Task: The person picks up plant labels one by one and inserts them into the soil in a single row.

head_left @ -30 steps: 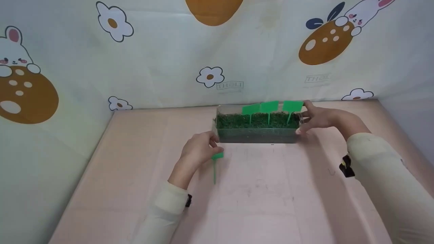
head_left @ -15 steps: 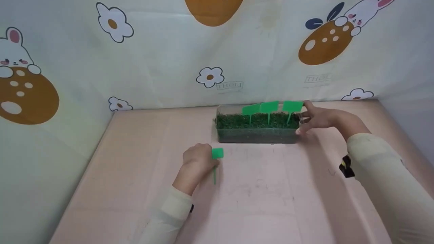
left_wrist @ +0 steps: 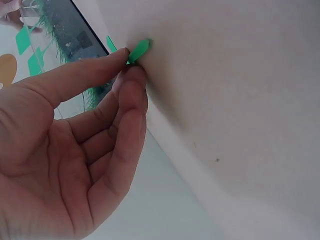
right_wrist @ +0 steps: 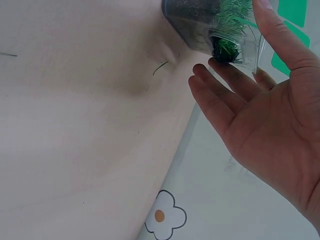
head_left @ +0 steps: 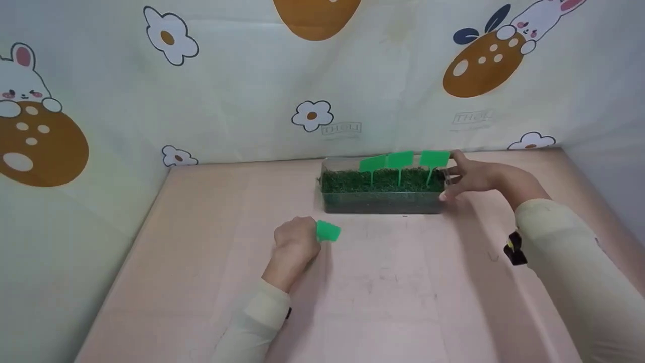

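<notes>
My left hand (head_left: pixel 296 244) pinches a green plant label (head_left: pixel 329 231) between thumb and fingertips, in front of the box's left end. Its flat head sticks out to the right of the fingers in the head view, and the stem is hidden there. In the left wrist view the label (left_wrist: pixel 141 51) shows at the fingertips. A clear plastic box (head_left: pixel 383 203) filled with green artificial grass (head_left: pixel 347 181) stands at the back of the table. My right hand (head_left: pixel 476 174) grips its right end, thumb at the front corner and fingers round the back.
Three green plant labels stand in the grass: a left one (head_left: pixel 373 163), a middle one (head_left: pixel 400 159) and a right one (head_left: pixel 435 158). Behind the box rises a patterned cloth backdrop (head_left: pixel 242 101). The pinkish table (head_left: pixel 383 292) has loose grass bits on it.
My left hand has come back from the box's left end, moved down to the label's stem and taken hold of it. The label's head has tilted to the right. My right hand stays put.
</notes>
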`<state>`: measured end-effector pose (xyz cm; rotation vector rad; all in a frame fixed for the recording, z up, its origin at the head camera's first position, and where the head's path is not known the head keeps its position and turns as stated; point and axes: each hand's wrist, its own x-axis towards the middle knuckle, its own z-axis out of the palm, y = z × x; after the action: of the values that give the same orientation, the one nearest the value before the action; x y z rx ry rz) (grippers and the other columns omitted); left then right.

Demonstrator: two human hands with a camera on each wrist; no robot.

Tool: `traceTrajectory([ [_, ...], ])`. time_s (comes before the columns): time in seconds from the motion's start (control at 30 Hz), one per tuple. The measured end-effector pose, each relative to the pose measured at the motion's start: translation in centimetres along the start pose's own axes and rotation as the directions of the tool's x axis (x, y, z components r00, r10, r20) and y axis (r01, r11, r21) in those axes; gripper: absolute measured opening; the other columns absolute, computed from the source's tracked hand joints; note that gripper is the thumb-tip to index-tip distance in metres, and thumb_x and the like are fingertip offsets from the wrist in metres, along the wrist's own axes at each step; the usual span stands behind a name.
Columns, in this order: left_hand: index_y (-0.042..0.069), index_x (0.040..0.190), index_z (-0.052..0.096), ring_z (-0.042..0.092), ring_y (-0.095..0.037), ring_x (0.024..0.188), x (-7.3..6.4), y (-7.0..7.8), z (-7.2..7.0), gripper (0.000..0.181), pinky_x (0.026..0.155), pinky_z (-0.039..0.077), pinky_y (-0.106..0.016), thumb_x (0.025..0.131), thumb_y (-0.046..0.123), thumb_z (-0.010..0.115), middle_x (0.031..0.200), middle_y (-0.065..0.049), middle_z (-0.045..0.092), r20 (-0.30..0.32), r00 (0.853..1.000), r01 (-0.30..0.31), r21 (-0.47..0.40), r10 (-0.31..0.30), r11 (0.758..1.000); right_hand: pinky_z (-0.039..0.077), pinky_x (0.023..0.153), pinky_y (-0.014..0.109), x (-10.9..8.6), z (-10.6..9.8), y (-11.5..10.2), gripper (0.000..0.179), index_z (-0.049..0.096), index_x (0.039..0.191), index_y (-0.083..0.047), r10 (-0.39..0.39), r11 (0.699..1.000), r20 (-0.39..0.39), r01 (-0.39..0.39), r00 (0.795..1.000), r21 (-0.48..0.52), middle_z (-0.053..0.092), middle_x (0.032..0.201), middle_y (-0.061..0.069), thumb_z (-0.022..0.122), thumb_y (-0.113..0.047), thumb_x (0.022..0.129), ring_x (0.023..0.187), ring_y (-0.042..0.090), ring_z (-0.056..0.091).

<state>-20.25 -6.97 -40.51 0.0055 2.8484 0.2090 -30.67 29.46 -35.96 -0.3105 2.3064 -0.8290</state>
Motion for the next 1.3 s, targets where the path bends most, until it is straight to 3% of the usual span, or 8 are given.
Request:
traceTrajectory([
  [0.13, 0.013, 0.057, 0.046, 0.038, -0.015, 0.055, -0.1, -0.8, -0.4, 0.035, 0.049, 0.031, -0.027, 0.086, 0.009, 0.066, 0.057, 0.001, 0.040, 0.064, 0.998, 0.001, -0.134, 0.008, 0.991, 0.021, 0.117, 0.066, 0.0, 0.0, 0.0, 0.116, -0.017, 0.152, -0.011, 0.001, 1.000, -0.007, -0.001, 1.000, 0.003, 0.013, 0.161, 0.035, 0.077, -0.031, 0.088, 0.148, 0.053, 0.017],
  [0.23, 0.013, 0.058, 0.055, 0.041, -0.013, 0.056, -0.1, -1.6, -0.8, 0.031, 0.050, 0.034, -0.025, 0.086, 0.009, 0.069, 0.059, 0.004, 0.045, 0.106, 0.992, -0.026, -0.309, 0.061, 0.951, 0.020, 0.118, 0.066, 0.0, 0.0, 0.0, 0.114, -0.015, 0.152, -0.012, 0.002, 1.000, -0.008, -0.002, 1.000, 0.012, 0.013, 0.161, 0.034, 0.078, -0.031, 0.087, 0.148, 0.052, 0.017],
  [0.37, 0.009, 0.087, 0.070, 0.050, -0.012, 0.062, 0.0, -2.6, -1.2, 0.003, 0.056, 0.041, -0.022, 0.087, 0.006, 0.071, 0.075, 0.001, 0.061, 0.127, 0.977, -0.070, -0.568, 0.171, 0.820, 0.020, 0.118, 0.065, 0.0, -0.1, 0.0, 0.109, -0.010, 0.150, -0.009, 0.014, 1.000, -0.002, -0.014, 1.000, 0.004, 0.013, 0.161, 0.034, 0.077, -0.033, 0.088, 0.149, 0.052, 0.018],
  [0.47, 0.006, 0.106, 0.070, 0.049, -0.013, 0.062, 0.2, -3.2, -1.4, 0.016, 0.056, 0.040, -0.023, 0.090, 0.004, 0.067, 0.082, -0.003, 0.065, 0.092, 0.970, -0.103, -0.684, 0.226, 0.723, 0.021, 0.117, 0.066, 0.0, -0.1, 0.0, 0.107, -0.008, 0.149, -0.006, 0.019, 1.000, 0.002, -0.019, 1.000, -0.013, 0.013, 0.161, 0.035, 0.076, -0.035, 0.089, 0.149, 0.051, 0.018],
  [0.6, 0.003, 0.109, 0.070, 0.060, -0.018, 0.071, 0.3, -3.2, -1.9, 0.018, 0.064, 0.051, -0.028, 0.092, 0.005, 0.066, 0.090, -0.006, 0.068, -0.039, 0.972, -0.182, -0.751, 0.232, 0.635, 0.022, 0.117, 0.065, 0.0, -0.1, 0.0, 0.108, -0.009, 0.149, -0.005, 0.015, 1.000, 0.000, -0.015, 1.000, -0.016, 0.013, 0.161, 0.035, 0.076, -0.034, 0.089, 0.148, 0.052, 0.019],
  [0.73, 0.002, 0.105, 0.070, 0.069, -0.025, 0.090, 0.7, -2.4, -2.8, 0.014, 0.078, 0.059, -0.035, 0.093, 0.007, 0.069, 0.098, -0.009, 0.071, -0.190, 0.968, -0.250, -0.786, 0.164, 0.565, 0.022, 0.117, 0.065, 0.1, 0.0, 0.0, 0.110, -0.010, 0.150, -0.007, 0.013, 1.000, -0.011, -0.013, 1.000, -0.011, 0.013, 0.161, 0.035, 0.077, -0.033, 0.088, 0.148, 0.052, 0.019],
  [1.03, 0.005, 0.108, 0.073, 0.070, -0.021, 0.095, 2.7, 0.1, -5.1, 0.017, 0.074, 0.059, -0.026, 0.096, 0.016, 0.068, 0.103, -0.009, 0.075, -0.437, 0.896, -0.407, -0.725, 0.086, 0.556, 0.023, 0.117, 0.065, 0.1, -0.1, 0.3, 0.105, -0.009, 0.147, -0.002, 0.006, 1.000, 0.013, -0.007, 1.000, 0.015, 0.010, 0.160, 0.037, 0.075, -0.028, 0.090, 0.148, 0.053, 0.016],
  [1.3, 0.011, 0.105, 0.073, 0.069, -0.016, 0.095, 5.1, 1.6, -5.6, 0.017, 0.084, 0.057, -0.028, 0.093, 0.023, 0.072, 0.101, -0.003, 0.075, -0.474, 0.877, -0.415, -0.668, 0.076, 0.618, 0.021, 0.118, 0.065, 0.1, 0.0, 0.2, 0.112, -0.013, 0.151, -0.007, 0.009, 1.000, -0.004, -0.009, 1.000, 0.007, 0.012, 0.161, 0.035, 0.077, -0.030, 0.089, 0.149, 0.052, 0.016],
])
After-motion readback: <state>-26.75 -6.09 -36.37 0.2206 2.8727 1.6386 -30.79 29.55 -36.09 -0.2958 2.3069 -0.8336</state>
